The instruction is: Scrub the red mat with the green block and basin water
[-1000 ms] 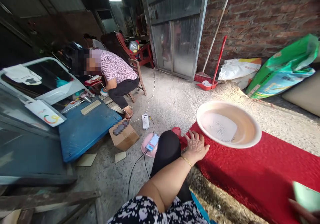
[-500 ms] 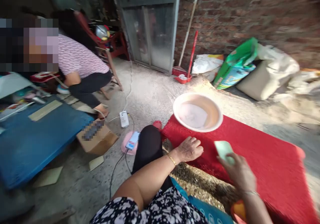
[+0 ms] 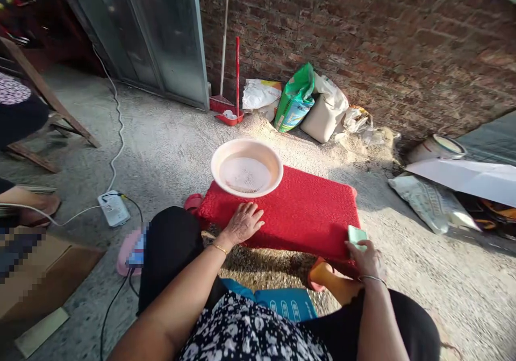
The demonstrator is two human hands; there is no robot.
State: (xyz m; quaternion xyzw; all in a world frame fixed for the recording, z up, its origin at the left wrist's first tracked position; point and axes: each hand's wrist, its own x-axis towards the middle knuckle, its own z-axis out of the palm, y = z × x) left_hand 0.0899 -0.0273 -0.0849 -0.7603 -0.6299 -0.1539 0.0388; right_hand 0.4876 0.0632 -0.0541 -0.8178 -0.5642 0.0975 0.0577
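A red fuzzy cloth (image 3: 310,205) covers a low bench in front of me. My left hand (image 3: 244,223) lies on its near left part, palm down with the fingers spread, just below a pale plastic basin (image 3: 276,175). The basin stands at the cloth's far left corner and seems to hold some water. At the right end of the cloth, my right hand (image 3: 370,260) grips a pale green rectangular piece (image 3: 357,235) between thumb and fingers; its material is unclear.
A power strip (image 3: 114,208) with cables and a cardboard box (image 3: 60,275) are on the floor at left. Beyond the bench are a red dustpan (image 3: 231,118), a green sack (image 3: 296,97) and a brick wall (image 3: 363,54). Another person's leg (image 3: 20,114) shows at far left.
The view has turned right. My left hand has gone from loosely curled to spread flat on the cloth. My right hand, still holding the pale green piece, is now at the cloth's right end.
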